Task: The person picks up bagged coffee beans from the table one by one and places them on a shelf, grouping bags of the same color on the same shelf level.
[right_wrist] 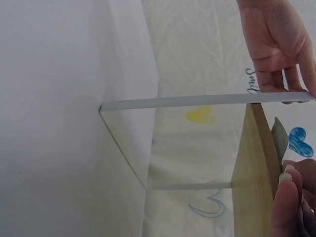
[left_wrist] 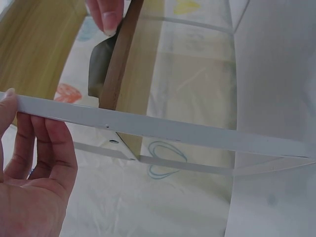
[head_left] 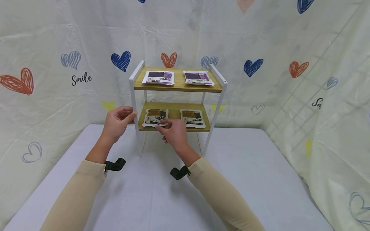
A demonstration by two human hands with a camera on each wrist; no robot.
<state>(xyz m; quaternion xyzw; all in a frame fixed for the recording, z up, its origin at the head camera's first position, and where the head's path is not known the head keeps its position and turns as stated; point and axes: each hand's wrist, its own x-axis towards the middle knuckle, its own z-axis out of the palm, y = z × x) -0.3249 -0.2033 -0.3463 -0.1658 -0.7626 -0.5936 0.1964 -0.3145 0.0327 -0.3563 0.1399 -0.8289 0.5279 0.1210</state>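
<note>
A two-tier rack (head_left: 219,96) with white posts and wooden boards stands on the table. My left hand (head_left: 130,117) grips its left front post (left_wrist: 163,129), thumb on one side and fingers behind. My right hand (head_left: 162,125) pinches the front edge of the left brown packet (head_left: 154,115) on the lower board; that edge hangs just past the board. In the left wrist view the right hand's fingertips (left_wrist: 106,17) hold the packet's dark underside (left_wrist: 100,61). The right wrist view shows the same packet edge (right_wrist: 279,139) beside the board (right_wrist: 252,173), with the left hand (right_wrist: 276,44) on the post (right_wrist: 197,101).
A second brown packet (head_left: 193,117) lies to the right on the lower board. Two purple packets (head_left: 159,77) (head_left: 198,77) lie on the top board. The rack stands at the back of a pale grey table (head_left: 231,179), close to a heart-print curtain (head_left: 274,64).
</note>
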